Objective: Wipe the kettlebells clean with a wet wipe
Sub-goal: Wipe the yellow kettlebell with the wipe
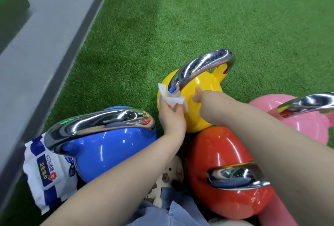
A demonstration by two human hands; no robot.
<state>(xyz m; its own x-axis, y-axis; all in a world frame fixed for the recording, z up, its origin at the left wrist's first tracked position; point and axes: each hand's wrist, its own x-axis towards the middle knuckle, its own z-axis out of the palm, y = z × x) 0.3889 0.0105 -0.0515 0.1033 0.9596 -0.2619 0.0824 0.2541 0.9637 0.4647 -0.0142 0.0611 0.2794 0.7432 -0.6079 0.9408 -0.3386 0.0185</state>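
A yellow kettlebell (204, 88) with a chrome handle (200, 68) stands on the green turf in the middle. My left hand (170, 115) pinches a white wet wipe (170, 97) against the near end of that handle. My right hand (197, 95) rests on the yellow body, its fingertips touching the surface; most of the hand is hidden behind my forearm. A blue kettlebell (108, 148) sits at the lower left, a red one (220, 155) at the lower right, a pink one (305, 126) at the far right.
A blue-and-white wet wipe pack (47, 175) lies left of the blue kettlebell, beside a grey raised ledge (45, 44). Green turf (216, 17) spreads beyond the kettlebells. My denim-clad legs (173, 211) fill the bottom middle.
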